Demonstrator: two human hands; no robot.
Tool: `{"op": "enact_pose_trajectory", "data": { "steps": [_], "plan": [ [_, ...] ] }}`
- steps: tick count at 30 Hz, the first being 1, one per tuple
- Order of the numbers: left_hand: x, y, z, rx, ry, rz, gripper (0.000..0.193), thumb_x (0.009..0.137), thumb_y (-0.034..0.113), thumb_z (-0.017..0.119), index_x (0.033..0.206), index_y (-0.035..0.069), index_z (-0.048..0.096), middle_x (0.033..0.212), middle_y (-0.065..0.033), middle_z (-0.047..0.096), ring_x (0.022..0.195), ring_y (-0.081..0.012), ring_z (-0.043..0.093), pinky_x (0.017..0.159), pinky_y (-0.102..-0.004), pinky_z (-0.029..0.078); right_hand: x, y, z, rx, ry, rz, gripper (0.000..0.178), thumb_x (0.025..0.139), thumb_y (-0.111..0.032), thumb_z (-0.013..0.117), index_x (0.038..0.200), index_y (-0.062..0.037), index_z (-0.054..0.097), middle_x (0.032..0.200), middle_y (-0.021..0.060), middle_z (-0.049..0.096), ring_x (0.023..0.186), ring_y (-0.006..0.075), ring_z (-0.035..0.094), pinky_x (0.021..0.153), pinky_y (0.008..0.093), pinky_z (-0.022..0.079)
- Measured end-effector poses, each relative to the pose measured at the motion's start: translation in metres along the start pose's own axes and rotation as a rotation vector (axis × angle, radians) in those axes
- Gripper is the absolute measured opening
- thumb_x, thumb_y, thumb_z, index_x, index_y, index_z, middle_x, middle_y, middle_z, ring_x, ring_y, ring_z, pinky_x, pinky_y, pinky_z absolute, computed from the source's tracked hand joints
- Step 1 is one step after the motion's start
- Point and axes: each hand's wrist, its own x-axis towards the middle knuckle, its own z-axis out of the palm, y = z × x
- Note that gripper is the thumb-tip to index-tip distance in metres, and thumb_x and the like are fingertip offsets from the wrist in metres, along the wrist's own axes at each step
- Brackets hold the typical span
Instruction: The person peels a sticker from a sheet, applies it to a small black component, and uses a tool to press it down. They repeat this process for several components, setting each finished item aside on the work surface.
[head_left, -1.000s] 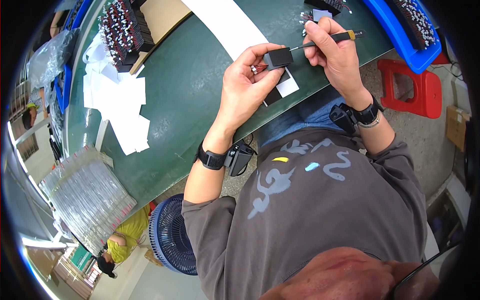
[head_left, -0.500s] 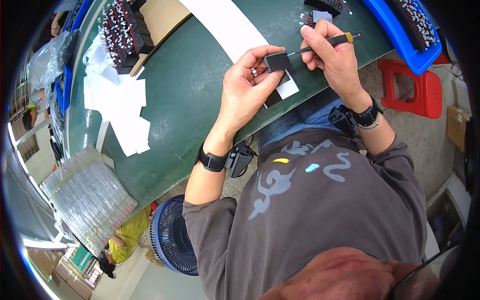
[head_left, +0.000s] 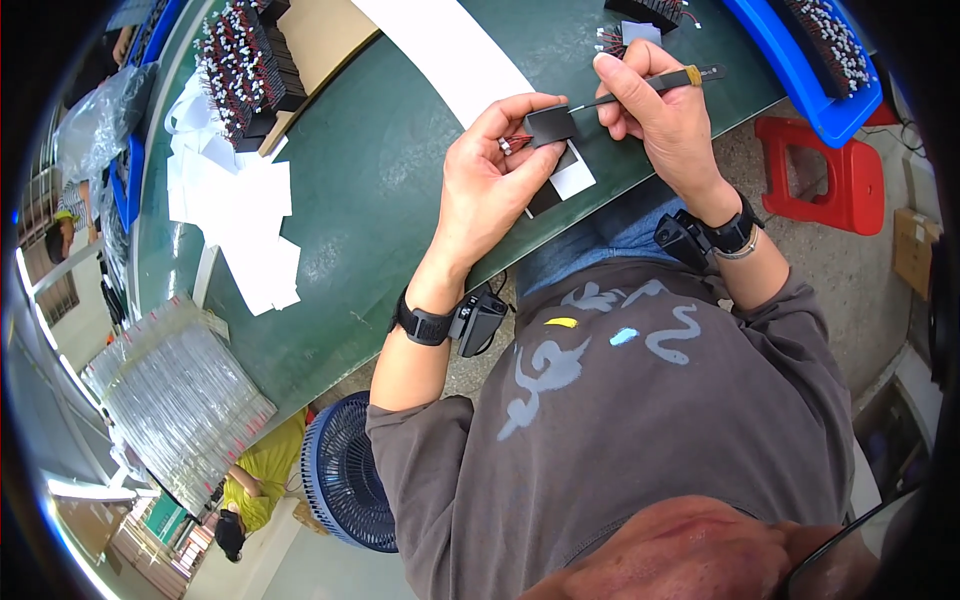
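Note:
My left hand (head_left: 490, 180) grips a small black rectangular block (head_left: 549, 125) between thumb and fingers. Red wires with white connectors (head_left: 513, 144) come out of the block's left side, beside my palm. In my right hand (head_left: 655, 115) is a pair of dark tweezers (head_left: 650, 87) with a yellow band, held like a pen. Their tip points left and is at the block's right edge; whether it touches cannot be made out. Below the block, a white and black sheet (head_left: 573, 178) lies at the near edge of the green table (head_left: 350, 210).
A long white strip (head_left: 450, 50) runs across the table. Wired black blocks (head_left: 250, 75) are stacked at the far left, near white paper pieces (head_left: 230, 200). At the right are a blue tray (head_left: 845, 125) and a red stool (head_left: 825, 180). A fan (head_left: 345, 470) stands lower left.
Both hands, the block and the tweezers have shifted very slightly left. The block's upper face is tilted a little differently. The person in yellow at lower left has moved slightly.

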Motion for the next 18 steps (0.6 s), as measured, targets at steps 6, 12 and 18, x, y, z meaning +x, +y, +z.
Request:
{"op": "enact_pose_trajectory", "data": {
  "steps": [6,12,18],
  "plan": [
    [-0.0004,0.0006,0.0005,-0.012,0.0,0.009,0.038,0.091,-0.005,0.065,0.128,-0.001,0.058,0.113,-0.0056,0.065,0.104,-0.0088,0.063,0.091,-0.0219,0.054,-0.0001,-0.0018,0.0007,-0.039,-0.005,-0.008,0.027,0.099,-0.025,0.066,0.079,-0.0108,0.057,0.069,-0.0008,0.063,0.056,0.0022,0.055,0.05,0.0152,0.038],
    [0.0002,-0.0006,0.0001,-0.012,-0.007,0.004,0.038,0.091,-0.005,0.065,0.128,-0.002,0.058,0.114,-0.0057,0.065,0.104,-0.0096,0.063,0.093,-0.0232,0.054,-0.0012,-0.0016,0.0034,-0.041,0.026,-0.001,0.026,0.098,-0.024,0.067,0.079,-0.0102,0.056,0.07,-0.0003,0.063,0.058,0.0023,0.056,0.052,0.0158,0.042],
    [-0.0015,-0.0011,-0.0004,0.002,-0.003,0.01,0.036,0.093,-0.005,0.064,0.128,-0.004,0.057,0.126,-0.0136,0.066,0.114,-0.0157,0.063,0.099,-0.0281,0.051,-0.0042,-0.001,0.006,-0.067,0.027,-0.094,0.025,0.101,-0.021,0.063,0.08,-0.0088,0.057,0.075,0.0016,0.065,0.06,0.0025,0.056,0.055,0.0166,0.045]
  ]
}}
